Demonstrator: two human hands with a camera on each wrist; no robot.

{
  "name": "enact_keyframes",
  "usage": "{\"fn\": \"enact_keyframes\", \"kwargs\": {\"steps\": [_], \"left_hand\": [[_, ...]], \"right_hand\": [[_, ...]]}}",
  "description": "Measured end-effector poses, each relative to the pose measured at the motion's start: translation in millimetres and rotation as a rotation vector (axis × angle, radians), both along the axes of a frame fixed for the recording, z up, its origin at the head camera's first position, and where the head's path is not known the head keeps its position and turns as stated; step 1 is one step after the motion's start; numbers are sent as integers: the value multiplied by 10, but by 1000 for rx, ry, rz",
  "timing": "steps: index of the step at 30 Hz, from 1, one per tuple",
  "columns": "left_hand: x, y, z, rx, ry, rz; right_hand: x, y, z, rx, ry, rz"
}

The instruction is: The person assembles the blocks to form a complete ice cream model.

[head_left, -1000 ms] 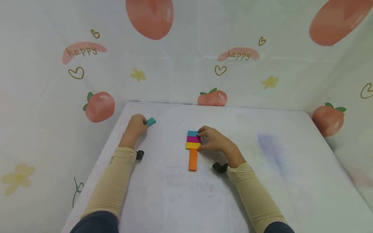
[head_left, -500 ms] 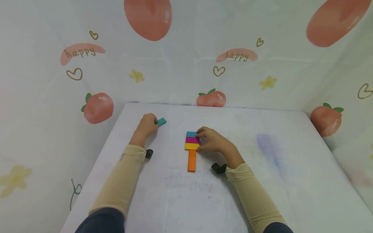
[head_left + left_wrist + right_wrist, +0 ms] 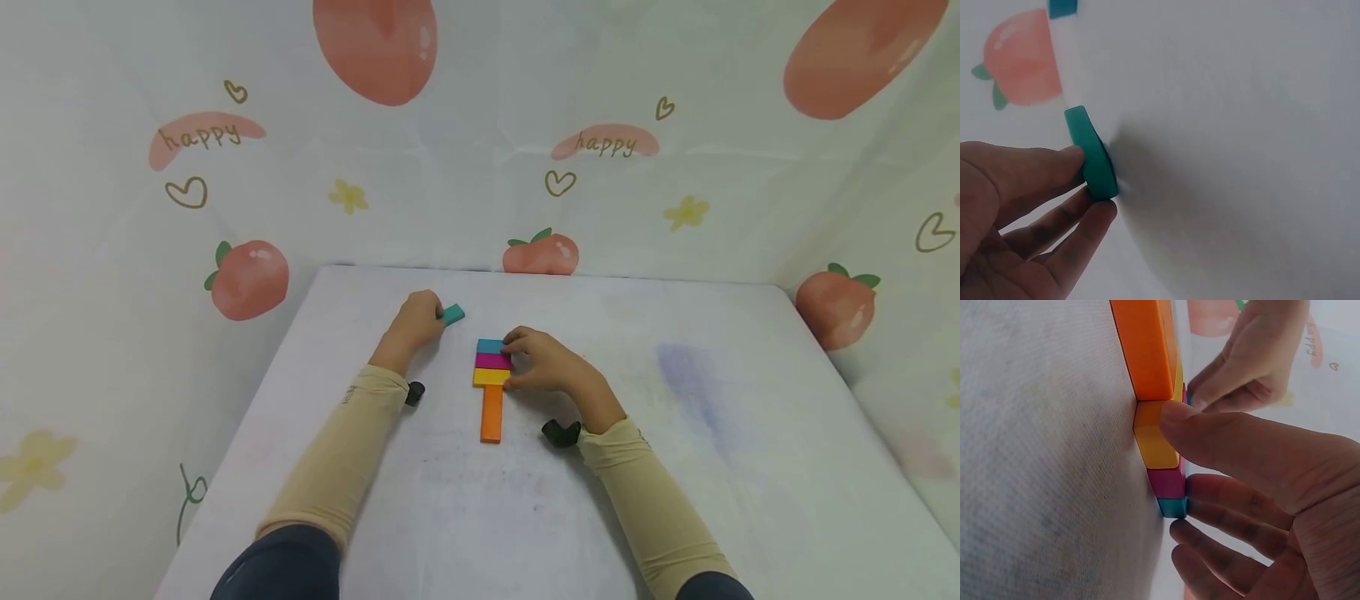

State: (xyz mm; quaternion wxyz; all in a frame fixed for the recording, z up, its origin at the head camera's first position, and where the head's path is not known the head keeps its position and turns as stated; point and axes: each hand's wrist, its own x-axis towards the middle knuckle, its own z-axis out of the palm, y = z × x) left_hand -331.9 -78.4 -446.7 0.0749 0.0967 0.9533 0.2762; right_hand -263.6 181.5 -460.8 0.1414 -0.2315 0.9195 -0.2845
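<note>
My left hand point(image 3: 415, 323) pinches a small teal block point(image 3: 1092, 153) between thumb and fingertips, to the left of and beyond the other blocks. Blue point(image 3: 490, 346), magenta point(image 3: 492, 361) and yellow point(image 3: 491, 377) blocks lie side by side in a stack shape. Below the yellow one, an orange block point(image 3: 491, 415) extends lengthwise towards me, so the whole outline resembles a T. My right hand point(image 3: 549, 363) holds the stack's right end, thumb on the yellow block and bent fingers at the blue and magenta ones, as the right wrist view shows.
All the blocks lie on or over a white table point(image 3: 420, 517). Behind it hangs a white cloth point(image 3: 450, 167) printed with fruit, flowers and hearts. A faint blue stain point(image 3: 693, 387) marks the tabletop on the right. Dark wrist cameras point(image 3: 561, 433) sit below both hands.
My left hand has moved right with the teal block, from near the table's left edge to close by the blue block. The right hand has stayed at the stack.
</note>
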Motion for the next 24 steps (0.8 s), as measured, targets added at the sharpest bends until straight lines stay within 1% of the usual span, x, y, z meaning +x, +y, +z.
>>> {"fn": "enact_keyframes", "kwargs": {"steps": [8,14,19,24], "left_hand": [[20,277,-1,-4,0,-70],[44,436,4,2,-33,-127],[56,505,1,12,-59,-174],[62,535,-7,32,-69,-204]], "right_hand": [[-10,-8,5,14,1,-7],[-13,-4,14,8,3,-1],[-13,-1,18,1,0,4],[-13,2,21,-5,-2,5]]}}
